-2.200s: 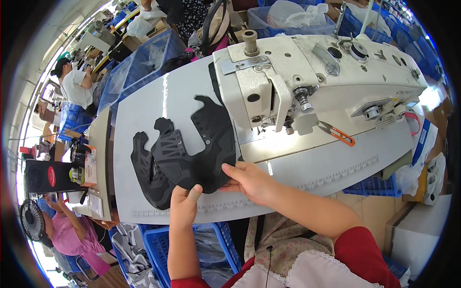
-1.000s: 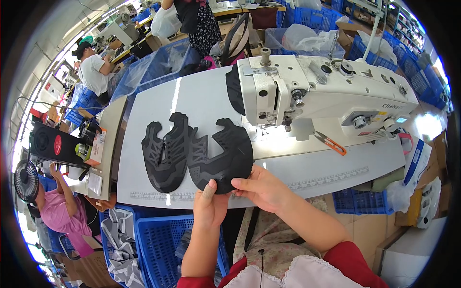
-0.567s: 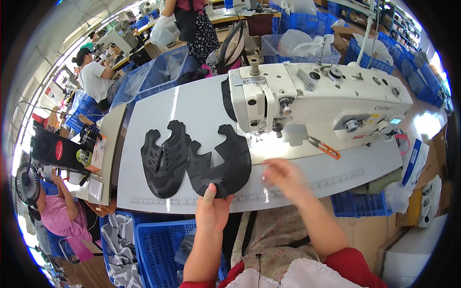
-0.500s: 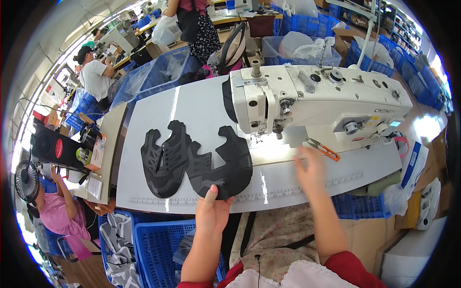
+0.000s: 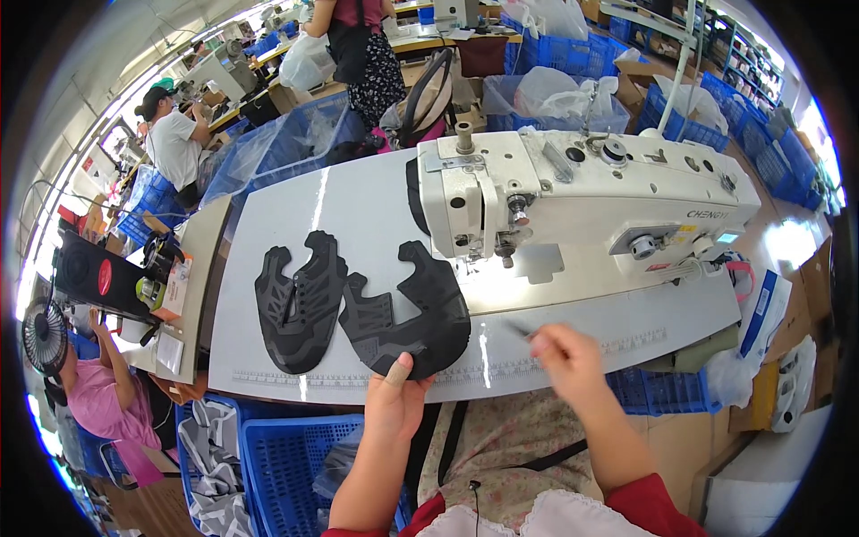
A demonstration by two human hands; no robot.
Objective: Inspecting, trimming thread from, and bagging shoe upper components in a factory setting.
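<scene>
My left hand (image 5: 396, 404) is closed on the lower edge of a black shoe upper (image 5: 429, 340), thumb on top, at the table's front edge. The upper lies flat, with a curved cut-out in its middle. Beside it on the left rests a second black shoe upper (image 5: 298, 304) with a patterned surface. Over the table to the right, my right hand (image 5: 570, 358) grips thread snips (image 5: 517, 328). Only their blurred blades show, pointing left toward the upper; their handle is hidden in my fingers. Behind both hands stands a white sewing machine (image 5: 573, 192).
A ruler strip (image 5: 573, 352) runs along the front of the white table (image 5: 268, 201). Blue crates (image 5: 291, 456) stand below the front edge, one with grey pieces. A small fan (image 5: 45, 337) and a black box (image 5: 94, 276) are at left. Other people work beyond.
My right hand has picked up the snips from the machine bed and brought them left and nearer to me. My left hand still holds the upper in about the same place.
</scene>
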